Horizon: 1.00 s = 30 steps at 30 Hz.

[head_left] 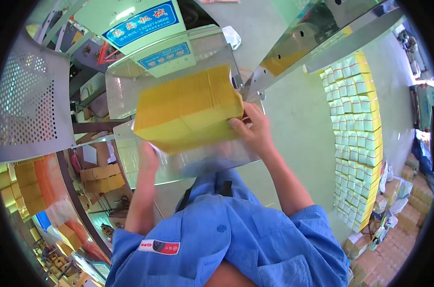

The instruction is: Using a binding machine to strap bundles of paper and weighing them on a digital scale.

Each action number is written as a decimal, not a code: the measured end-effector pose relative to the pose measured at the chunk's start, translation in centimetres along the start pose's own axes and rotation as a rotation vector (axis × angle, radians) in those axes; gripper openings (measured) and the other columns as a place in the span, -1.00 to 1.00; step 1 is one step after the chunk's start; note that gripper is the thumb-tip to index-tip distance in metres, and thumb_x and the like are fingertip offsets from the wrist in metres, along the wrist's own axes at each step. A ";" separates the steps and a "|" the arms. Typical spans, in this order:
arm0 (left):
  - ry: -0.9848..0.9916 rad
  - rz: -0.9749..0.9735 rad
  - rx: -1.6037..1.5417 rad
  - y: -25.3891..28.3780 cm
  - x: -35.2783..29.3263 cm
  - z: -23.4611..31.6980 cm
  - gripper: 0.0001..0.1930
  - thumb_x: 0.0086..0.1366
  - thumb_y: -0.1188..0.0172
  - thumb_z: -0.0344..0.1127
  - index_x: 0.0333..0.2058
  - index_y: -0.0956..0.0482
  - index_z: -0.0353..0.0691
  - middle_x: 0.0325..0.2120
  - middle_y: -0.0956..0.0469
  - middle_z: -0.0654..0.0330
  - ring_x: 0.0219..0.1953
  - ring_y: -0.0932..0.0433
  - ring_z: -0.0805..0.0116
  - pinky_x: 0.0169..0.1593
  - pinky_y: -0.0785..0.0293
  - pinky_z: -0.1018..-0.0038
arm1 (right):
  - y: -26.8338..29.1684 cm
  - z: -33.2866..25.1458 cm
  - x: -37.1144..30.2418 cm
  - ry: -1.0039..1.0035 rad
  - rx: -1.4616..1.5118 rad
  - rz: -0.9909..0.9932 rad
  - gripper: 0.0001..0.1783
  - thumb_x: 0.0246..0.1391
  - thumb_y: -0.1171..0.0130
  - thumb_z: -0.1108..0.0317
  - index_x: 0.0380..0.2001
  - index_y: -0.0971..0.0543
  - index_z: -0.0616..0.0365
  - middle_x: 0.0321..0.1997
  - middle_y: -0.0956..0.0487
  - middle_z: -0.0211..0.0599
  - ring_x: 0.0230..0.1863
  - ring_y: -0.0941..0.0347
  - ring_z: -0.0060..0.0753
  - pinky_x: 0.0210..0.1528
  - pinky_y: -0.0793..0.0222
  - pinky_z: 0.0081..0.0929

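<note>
My feed: yellow stack [188, 110] over the shiny metal plate [240, 154], right hand [253, 128] clamped on it; left hand [148, 158] blurred, grip I can't tell. Banded bundles [354, 138] right of plate look done; this stack, I judge, not yet set down

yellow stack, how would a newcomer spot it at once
Just beyond the blue shirt is a shiny metal surface. Over it, the yellow stack is between the left hand and right hand. Unlike the bundles at right, it shows no red bands.
</note>
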<state>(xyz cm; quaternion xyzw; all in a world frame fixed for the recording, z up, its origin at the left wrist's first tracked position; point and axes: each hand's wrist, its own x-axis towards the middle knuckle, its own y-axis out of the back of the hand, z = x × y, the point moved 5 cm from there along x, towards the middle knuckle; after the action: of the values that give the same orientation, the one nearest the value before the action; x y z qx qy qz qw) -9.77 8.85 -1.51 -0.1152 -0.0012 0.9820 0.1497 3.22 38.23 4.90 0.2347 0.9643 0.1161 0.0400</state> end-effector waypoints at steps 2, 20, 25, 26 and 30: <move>0.150 -0.030 -0.021 0.5 -1.8 3.1 -0.42 0.48 0.30 0.13 0.17 -0.32 -0.24 -0.02 -0.48 0.17 0.02 -0.47 0.33 0.11 -0.38 0.39 | -0.1 -2.7 -0.3 0.004 -0.230 -0.011 -0.52 0.02 -0.31 0.14 -0.09 -0.54 0.26 -0.23 -0.59 -0.14 -0.40 -0.53 -0.26 -0.29 -0.46 -0.36; 0.379 -0.046 0.164 2.9 -4.1 -0.4 -0.32 0.44 0.30 0.25 0.22 -0.34 -0.20 0.08 -0.47 0.21 0.06 -0.47 0.41 0.06 -0.40 0.43 | -0.8 7.2 -1.4 -0.326 0.289 -0.169 -0.63 0.25 -0.08 0.23 -0.01 -0.54 0.26 -0.11 -0.59 -0.33 -0.05 -0.46 -0.54 0.04 -0.36 -0.53; 0.177 0.037 0.285 1.5 -3.8 -1.5 -0.30 0.41 0.25 0.28 0.14 -0.43 -0.24 0.00 -0.52 0.20 0.00 -0.48 0.35 0.02 -0.41 0.39 | -0.5 8.1 -2.7 -0.336 0.541 -0.155 -0.64 0.27 -0.05 0.26 0.05 -0.48 0.25 -0.04 -0.56 -0.34 0.01 -0.43 -0.53 0.11 -0.29 -0.53; 0.213 0.045 0.268 1.3 -3.6 -2.1 -0.29 0.41 0.25 0.28 0.10 -0.47 -0.28 -0.04 -0.53 0.19 -0.02 -0.48 0.35 0.02 -0.40 0.40 | -0.5 8.2 -2.8 -0.361 0.604 -0.136 -0.64 0.28 -0.04 0.28 0.06 -0.47 0.24 -0.03 -0.55 -0.34 0.03 -0.41 -0.53 0.12 -0.27 -0.53; 0.236 0.072 0.144 1.1 -3.8 -2.2 -0.27 0.43 0.26 0.26 -0.01 -0.53 -0.37 -0.12 -0.56 0.15 -0.07 -0.47 0.39 0.03 -0.37 0.45 | -1.1 8.4 -3.0 -0.325 0.586 -0.126 -0.65 0.28 -0.03 0.28 0.05 -0.47 0.24 -0.05 -0.55 -0.32 0.02 -0.42 -0.52 0.12 -0.27 -0.53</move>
<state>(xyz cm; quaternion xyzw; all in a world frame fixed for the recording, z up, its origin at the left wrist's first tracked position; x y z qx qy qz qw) -6.11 6.58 -2.88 -0.2188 0.0911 0.9639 0.1213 6.53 37.60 -3.43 0.1915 0.9503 -0.2077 0.1311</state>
